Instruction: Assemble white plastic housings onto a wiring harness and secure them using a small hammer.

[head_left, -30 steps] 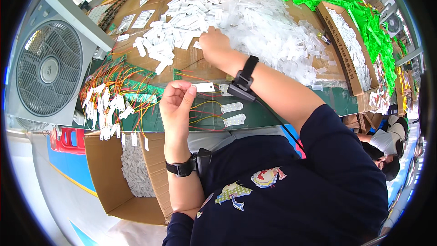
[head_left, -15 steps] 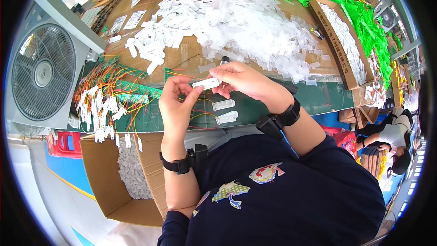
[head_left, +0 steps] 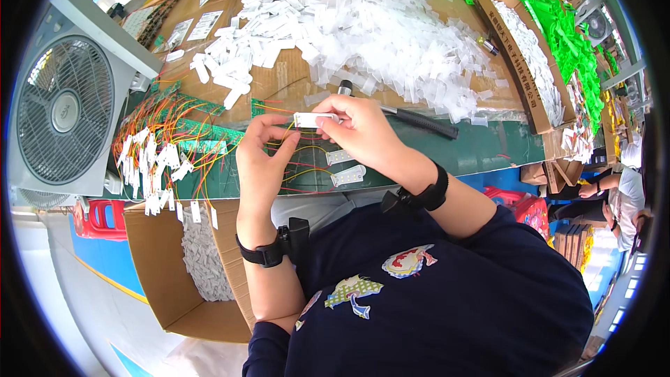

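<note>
My right hand (head_left: 359,129) pinches a small white LED module (head_left: 307,120) by its right end. My left hand (head_left: 262,157) is just left of the module's other end, its fingers bent and the thumb apart from them, with thin red and yellow wires close by. Below them on the green mat (head_left: 481,150) lie two similar wired modules, an upper one (head_left: 340,157) and a lower one (head_left: 349,176). Behind my right hand lies a tool with a black grip (head_left: 422,123) and a black-capped metal end (head_left: 345,87); my hand hides its middle.
A heap of white and translucent plastic pieces (head_left: 377,35) covers the table's far part. Green circuit boards with wired white tabs (head_left: 164,157) hang over the left edge. A cardboard box (head_left: 157,279) stands below, a fan (head_left: 66,108) at left, a long carton (head_left: 520,70) at right.
The white module has turned nearly level and moved slightly left, now held by my right hand. My left thumb and fingers have come off it. The black-gripped tool has come into view.
</note>
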The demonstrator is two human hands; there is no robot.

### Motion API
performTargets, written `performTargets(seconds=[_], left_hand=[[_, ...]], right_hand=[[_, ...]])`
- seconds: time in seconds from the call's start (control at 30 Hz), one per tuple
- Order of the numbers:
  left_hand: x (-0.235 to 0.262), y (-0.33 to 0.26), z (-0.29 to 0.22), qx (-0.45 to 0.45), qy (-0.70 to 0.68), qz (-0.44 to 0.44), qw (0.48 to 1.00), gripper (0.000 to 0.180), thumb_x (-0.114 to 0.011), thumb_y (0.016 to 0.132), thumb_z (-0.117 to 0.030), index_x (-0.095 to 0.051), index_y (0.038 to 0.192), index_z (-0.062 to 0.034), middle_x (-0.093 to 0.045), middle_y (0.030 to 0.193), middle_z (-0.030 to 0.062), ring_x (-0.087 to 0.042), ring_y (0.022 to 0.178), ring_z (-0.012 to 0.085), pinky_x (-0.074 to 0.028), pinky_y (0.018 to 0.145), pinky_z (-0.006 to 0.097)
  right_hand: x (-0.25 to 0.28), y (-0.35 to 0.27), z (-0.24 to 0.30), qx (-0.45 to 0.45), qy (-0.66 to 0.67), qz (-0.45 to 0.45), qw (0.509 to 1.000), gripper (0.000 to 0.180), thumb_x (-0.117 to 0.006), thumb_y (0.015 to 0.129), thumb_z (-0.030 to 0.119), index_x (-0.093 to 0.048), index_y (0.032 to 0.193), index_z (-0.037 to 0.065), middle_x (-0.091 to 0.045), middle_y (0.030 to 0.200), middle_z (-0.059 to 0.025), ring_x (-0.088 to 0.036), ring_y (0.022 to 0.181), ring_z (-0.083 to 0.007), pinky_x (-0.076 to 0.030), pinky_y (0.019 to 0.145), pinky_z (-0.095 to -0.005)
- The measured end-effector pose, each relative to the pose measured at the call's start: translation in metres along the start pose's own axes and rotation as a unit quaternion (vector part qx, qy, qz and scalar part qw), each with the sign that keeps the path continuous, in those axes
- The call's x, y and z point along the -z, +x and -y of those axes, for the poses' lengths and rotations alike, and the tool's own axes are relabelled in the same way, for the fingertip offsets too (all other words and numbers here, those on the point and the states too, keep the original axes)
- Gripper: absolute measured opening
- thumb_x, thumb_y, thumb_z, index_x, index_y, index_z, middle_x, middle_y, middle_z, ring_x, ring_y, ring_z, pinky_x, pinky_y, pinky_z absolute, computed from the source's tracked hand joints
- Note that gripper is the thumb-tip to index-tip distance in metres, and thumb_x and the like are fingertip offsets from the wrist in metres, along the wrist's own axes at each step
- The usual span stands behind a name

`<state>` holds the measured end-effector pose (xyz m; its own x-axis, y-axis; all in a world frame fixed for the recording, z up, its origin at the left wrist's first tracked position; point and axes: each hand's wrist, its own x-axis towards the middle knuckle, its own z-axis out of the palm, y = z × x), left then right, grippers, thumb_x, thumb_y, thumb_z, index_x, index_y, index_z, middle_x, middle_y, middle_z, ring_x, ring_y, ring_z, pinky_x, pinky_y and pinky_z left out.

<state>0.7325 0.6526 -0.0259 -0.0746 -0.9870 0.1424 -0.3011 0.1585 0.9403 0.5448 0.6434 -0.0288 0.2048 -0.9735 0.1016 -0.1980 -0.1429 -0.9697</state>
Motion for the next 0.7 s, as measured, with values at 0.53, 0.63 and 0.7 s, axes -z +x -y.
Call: performTargets(seconds=[0.53, 0.63, 0.7], left_hand=[[0.014, 0.017, 0.003, -0.032, 0.076, 0.084, 0.993, 0.012, -0.070, 0.082, -0.005, -0.070, 0.093, -0.0006, -0.071, 0.090, 0.0103, -0.066, 0.081, 0.0189, -0.051, 0.075, 0.031], [0.010, 0.030, -0.012, -0.057, 0.123, 0.090, 0.987, 0.013, -0.071, 0.080, -0.007, -0.069, 0.092, -0.0016, -0.069, 0.090, 0.0109, -0.065, 0.084, 0.0236, -0.050, 0.076, 0.034], [0.004, 0.035, -0.015, -0.061, 0.149, 0.088, 0.983, 0.012, -0.071, 0.079, -0.008, -0.069, 0.090, -0.0022, -0.068, 0.088, 0.0106, -0.064, 0.084, 0.0257, -0.050, 0.077, 0.035]], right_hand=[[0.004, -0.013, 0.000, 0.048, -0.186, 0.093, 0.977, 0.007, -0.061, 0.083, 0.007, -0.062, 0.088, 0.002, -0.063, 0.081, -0.0159, -0.060, 0.077, -0.0362, -0.047, 0.066, -0.0440], [0.005, -0.027, -0.003, 0.102, -0.223, 0.045, 0.969, 0.008, -0.061, 0.083, 0.007, -0.059, 0.088, 0.003, -0.060, 0.079, -0.0148, -0.060, 0.080, -0.0348, -0.047, 0.068, -0.0443], [0.006, -0.036, 0.000, 0.165, -0.271, 0.034, 0.948, 0.008, -0.061, 0.083, 0.006, -0.055, 0.088, 0.003, -0.057, 0.076, -0.0144, -0.059, 0.082, -0.0337, -0.048, 0.069, -0.0443]])
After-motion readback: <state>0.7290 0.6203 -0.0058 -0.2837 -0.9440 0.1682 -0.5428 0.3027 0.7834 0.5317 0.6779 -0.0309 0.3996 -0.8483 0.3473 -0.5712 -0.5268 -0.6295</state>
